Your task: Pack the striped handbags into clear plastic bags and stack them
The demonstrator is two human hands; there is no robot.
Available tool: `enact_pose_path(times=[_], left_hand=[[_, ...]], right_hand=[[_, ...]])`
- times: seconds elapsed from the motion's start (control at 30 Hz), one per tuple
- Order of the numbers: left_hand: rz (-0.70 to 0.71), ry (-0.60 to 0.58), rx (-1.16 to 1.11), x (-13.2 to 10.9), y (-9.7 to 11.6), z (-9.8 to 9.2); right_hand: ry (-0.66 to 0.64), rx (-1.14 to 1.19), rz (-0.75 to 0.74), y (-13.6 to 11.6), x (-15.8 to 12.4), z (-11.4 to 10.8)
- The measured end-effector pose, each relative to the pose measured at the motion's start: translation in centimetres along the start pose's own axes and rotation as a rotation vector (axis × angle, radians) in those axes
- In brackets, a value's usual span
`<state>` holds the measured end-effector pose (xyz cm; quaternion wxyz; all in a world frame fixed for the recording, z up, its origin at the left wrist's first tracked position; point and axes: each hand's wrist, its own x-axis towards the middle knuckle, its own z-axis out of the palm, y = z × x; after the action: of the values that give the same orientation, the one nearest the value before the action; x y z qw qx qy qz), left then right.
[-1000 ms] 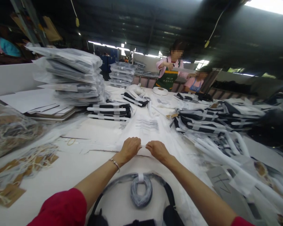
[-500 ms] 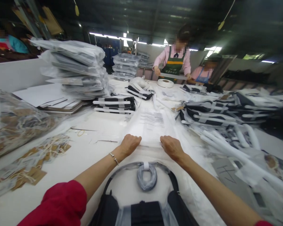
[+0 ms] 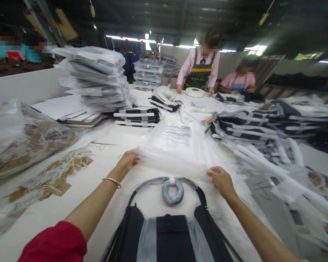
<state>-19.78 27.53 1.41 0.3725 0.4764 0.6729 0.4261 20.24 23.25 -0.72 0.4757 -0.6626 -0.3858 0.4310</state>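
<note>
A clear plastic bag (image 3: 175, 140) with printed text lies flat on the white table, its near edge lifted between my hands. My left hand (image 3: 129, 161) pinches one corner of that edge. At the opposite corner, my right hand (image 3: 221, 179) grips the plastic between thumb and fingers. Just below the bag, close to me, lies a black handbag (image 3: 168, 233) with clear film around its body. Its handle arches toward the plastic bag, and a wrapped ring (image 3: 172, 191) hangs from the handle by a white band.
Bagged goods (image 3: 98, 72) are stacked at the back left beside white boards (image 3: 60, 107). Paper tags (image 3: 54, 178) with strings lie at left. Wrapped black bags (image 3: 251, 122) pile up at right, above a grey board (image 3: 273, 200). Across the table, a co-worker (image 3: 200, 69) stands by a white tape roll (image 3: 194, 92).
My hands have moved apart, stretching the bag's near edge wide. The co-worker's hands have come down onto the table, and the strip held between them no longer shows.
</note>
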Motion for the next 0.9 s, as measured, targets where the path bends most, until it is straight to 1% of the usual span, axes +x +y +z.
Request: enact_pose_path(times=[0.03, 0.07, 0.13, 0.2, 0.3, 0.37, 0.4, 0.43, 0.53, 0.6, 0.67, 0.73, 0.8, 0.83, 0.87, 0.9], left_hand=[[0.005, 0.009, -0.094, 0.0, 0.4, 0.3], [0.019, 0.022, -0.176, 0.1, 0.8, 0.6], [0.063, 0.057, -0.305, 0.3, 1.7, 0.8], [0.125, 0.098, -0.386, 0.5, 2.5, 0.5], [0.230, 0.147, -0.381, 0.4, 2.7, -0.1], [0.285, 0.143, -0.280, 0.1, 2.0, -0.5], [0.304, 0.123, -0.205, -0.2, 1.5, -0.6], [0.318, 0.088, -0.118, -0.6, 1.0, -0.7], [0.350, -0.065, 0.147, -2.5, -0.7, -0.6], [0.371, -0.145, 0.286, -4.4, -1.5, -0.6], [0.386, -0.188, 0.392, -6.6, -1.9, -0.7], [0.370, -0.228, 0.524, -8.8, -2.2, -1.1], [0.324, -0.273, 0.616, -10.9, -2.3, -1.7], [0.276, -0.301, 0.609, -11.7, -2.3, -2.0], [0.197, -0.332, 0.553, -12.4, -2.3, -2.4], [0.094, -0.369, 0.446, -13.0, -2.3, -2.7]], right_hand=[[-0.014, 0.125, 0.043, -0.4, 0.4, 0.4], [-0.029, 0.196, 0.056, -1.0, 0.9, 0.8], [-0.064, 0.301, 0.053, -2.5, 1.8, 1.3], [-0.083, 0.408, 0.047, -4.0, 2.4, 1.7], [-0.110, 0.584, -0.015, -5.2, 2.3, 2.1], [-0.152, 0.633, -0.085, -4.8, 1.7, 2.3], [-0.176, 0.593, -0.116, -4.3, 1.4, 2.4], [-0.198, 0.488, -0.140, -3.6, 1.0, 2.5], [-0.237, -0.069, -0.224, -1.5, -0.2, 2.2], [-0.241, -0.426, -0.293, -0.8, -1.1, 1.8], [-0.239, -0.642, -0.288, -0.7, -1.9, 1.4], [-0.248, -0.750, -0.201, -0.8, -2.7, 1.1], [-0.264, -0.758, -0.095, -0.9, -3.3, 0.9], [-0.276, -0.721, -0.039, -0.8, -3.5, 0.8], [-0.290, -0.655, 0.023, -0.7, -3.7, 0.8], [-0.305, -0.564, 0.094, -0.6, -4.0, 0.7]])
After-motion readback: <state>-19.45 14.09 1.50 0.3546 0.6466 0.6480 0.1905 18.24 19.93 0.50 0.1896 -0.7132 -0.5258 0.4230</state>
